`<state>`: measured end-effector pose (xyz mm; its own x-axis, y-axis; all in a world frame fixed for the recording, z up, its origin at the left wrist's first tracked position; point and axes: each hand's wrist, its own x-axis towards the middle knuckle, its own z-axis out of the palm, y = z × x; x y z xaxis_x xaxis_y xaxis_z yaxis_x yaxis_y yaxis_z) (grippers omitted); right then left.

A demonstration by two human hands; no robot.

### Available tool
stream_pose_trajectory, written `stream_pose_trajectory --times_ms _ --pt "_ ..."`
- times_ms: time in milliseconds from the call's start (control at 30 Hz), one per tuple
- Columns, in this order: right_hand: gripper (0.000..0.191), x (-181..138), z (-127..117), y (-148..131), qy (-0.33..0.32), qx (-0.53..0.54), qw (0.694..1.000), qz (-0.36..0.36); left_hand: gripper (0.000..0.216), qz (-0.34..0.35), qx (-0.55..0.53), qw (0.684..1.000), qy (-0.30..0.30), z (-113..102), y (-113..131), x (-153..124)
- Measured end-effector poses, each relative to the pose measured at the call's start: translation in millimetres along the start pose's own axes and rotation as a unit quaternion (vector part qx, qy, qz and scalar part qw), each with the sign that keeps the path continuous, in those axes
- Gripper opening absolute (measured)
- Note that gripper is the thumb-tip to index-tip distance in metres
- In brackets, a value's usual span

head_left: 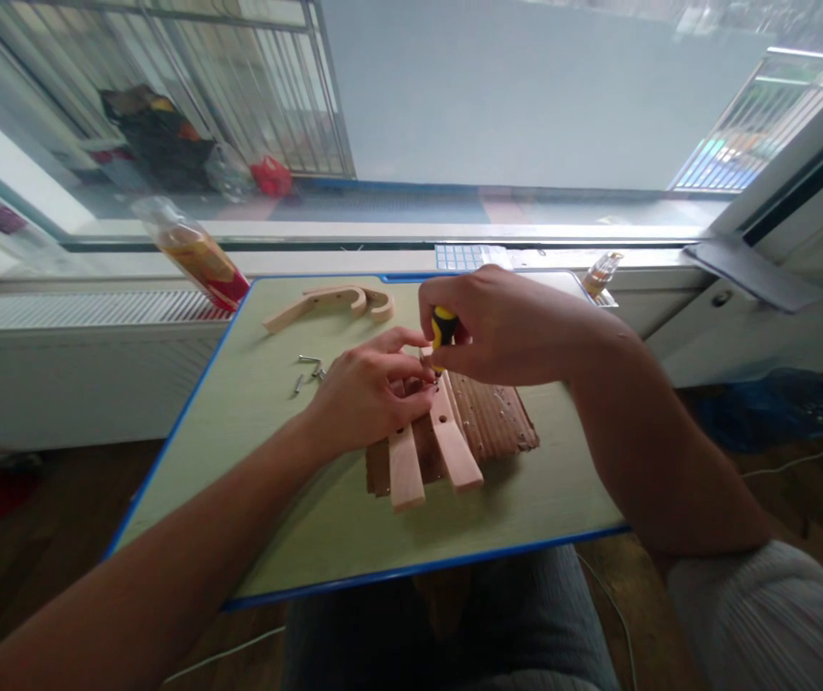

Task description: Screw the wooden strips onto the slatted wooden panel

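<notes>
My right hand (494,321) is closed round the yellow and black handle of a screwdriver (443,326), which points down at a pale wooden piece (456,449) with a dark hole in it. Bent fingers of my left hand (372,389) grip the upper part of the wooden pieces beside the screwdriver's tip. A second wooden piece (406,470) extends from beneath that hand, roughly alongside the first. Both lie over a sheet of corrugated cardboard (494,413) with small metal bits on it. My fingers hide the pieces' upper ends and most of the tip.
Several loose screws (309,360) lie left of my left hand on the blue-edged table (296,542). Curved wooden pieces (336,297) rest near its far edge. A bottle (199,259) stands beyond the left corner, a small glass container (600,275) beyond the right one.
</notes>
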<state>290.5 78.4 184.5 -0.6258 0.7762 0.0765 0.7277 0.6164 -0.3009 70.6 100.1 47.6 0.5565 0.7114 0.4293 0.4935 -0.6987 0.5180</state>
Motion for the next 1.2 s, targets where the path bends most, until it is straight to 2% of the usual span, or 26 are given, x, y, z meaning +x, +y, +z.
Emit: stream_pose_trajectory --times_ms 233,567,1200 --pt "0.016 -0.6 0.0 2.5 0.015 0.009 1.0 -0.008 0.009 0.0 0.001 1.0 -0.003 0.0 -1.3 -0.5" --pt "0.007 3.2 5.3 -1.4 0.041 -0.009 0.999 -0.004 0.007 0.006 0.016 1.0 -0.003 -1.4 3.2 1.2" --pt "0.012 9.1 13.5 3.3 0.064 -0.037 0.996 0.054 0.011 0.001 0.005 1.0 0.001 -0.3 1.6 0.9"
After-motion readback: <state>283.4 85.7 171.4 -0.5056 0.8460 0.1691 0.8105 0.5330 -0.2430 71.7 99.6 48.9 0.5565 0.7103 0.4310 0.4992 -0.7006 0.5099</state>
